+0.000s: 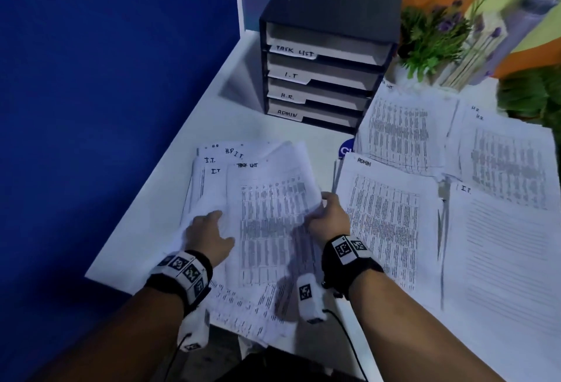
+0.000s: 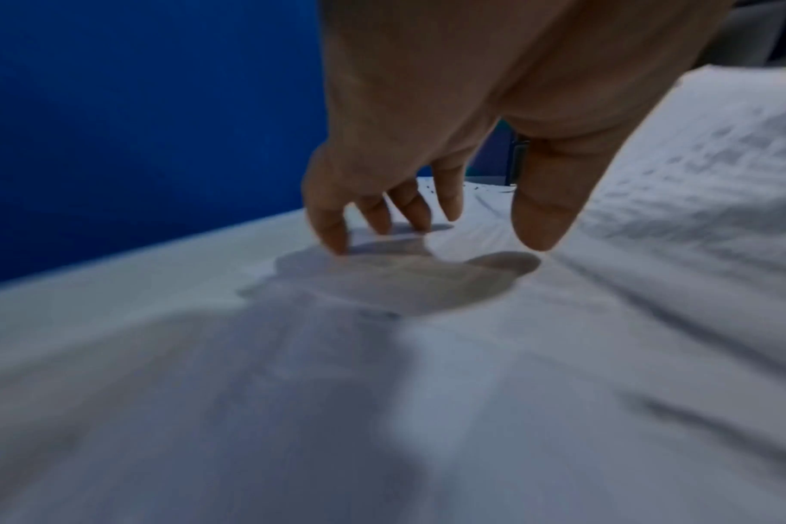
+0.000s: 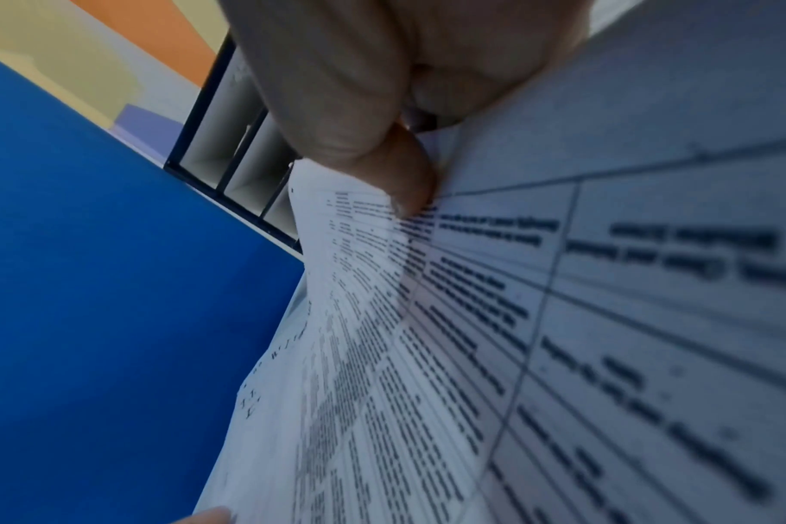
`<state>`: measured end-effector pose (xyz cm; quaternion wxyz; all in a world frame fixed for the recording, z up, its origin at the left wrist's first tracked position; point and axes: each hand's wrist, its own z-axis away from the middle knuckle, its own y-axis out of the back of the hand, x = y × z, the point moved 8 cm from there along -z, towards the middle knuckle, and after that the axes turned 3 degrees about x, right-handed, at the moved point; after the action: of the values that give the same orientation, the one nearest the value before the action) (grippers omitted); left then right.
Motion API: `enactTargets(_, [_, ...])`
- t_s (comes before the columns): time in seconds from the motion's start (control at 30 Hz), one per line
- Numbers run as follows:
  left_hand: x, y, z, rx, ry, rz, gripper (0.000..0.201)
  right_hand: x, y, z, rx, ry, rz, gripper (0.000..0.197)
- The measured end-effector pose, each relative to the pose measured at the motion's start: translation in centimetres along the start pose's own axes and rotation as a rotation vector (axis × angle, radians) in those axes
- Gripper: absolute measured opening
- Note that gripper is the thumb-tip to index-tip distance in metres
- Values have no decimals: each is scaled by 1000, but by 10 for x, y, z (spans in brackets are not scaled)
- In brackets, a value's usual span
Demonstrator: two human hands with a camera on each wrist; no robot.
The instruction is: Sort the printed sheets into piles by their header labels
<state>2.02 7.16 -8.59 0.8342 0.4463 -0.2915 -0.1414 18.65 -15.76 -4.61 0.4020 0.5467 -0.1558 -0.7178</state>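
Note:
A loose heap of unsorted sheets lies at the table's left, with headers such as I.T. and H.R. showing. On top is a sheet headed TASK LIST; my right hand pinches its right edge and lifts it, thumb on the printed side. My left hand rests on the heap with spread, straight fingers pressing the paper. To the right lie sorted piles: ADMIN, I.T., H.R. and one more.
A dark tray rack with shelves labelled TASK LIST, I.T, H.R., ADMIN stands at the back. Potted purple flowers and greenery sit at the back right. A blue partition bounds the white table on the left.

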Motion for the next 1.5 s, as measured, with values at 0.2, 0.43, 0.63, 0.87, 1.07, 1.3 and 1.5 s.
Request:
enactTargets(0.2, [-25,25,-22,47,39,-173,104,22,26,1,150,-58,22,10])
enactTargets(0.43, [-22,23,-25,2,18,-62,82,40,43,0,248,-105,48,10])
enactTargets(0.63, [-25,41,-17,205,-29,122,48,57,60,5,225,-179,115,18])
enactTargets(0.87, [-7,11,1,54,-67,75,34,55,24,13,73,-215,63,15])
enactTargets(1.07, [7,11,20,65,-22,203,38,38,5,18,-22,-148,36,6])
enactTargets(1.3, [10,13,17,74,-84,299,27,33,7,20,65,-112,-104,24])
enactTargets(1.5, [22,9,27,-1,-153,327,39,32,11,17,85,-92,-126,11])
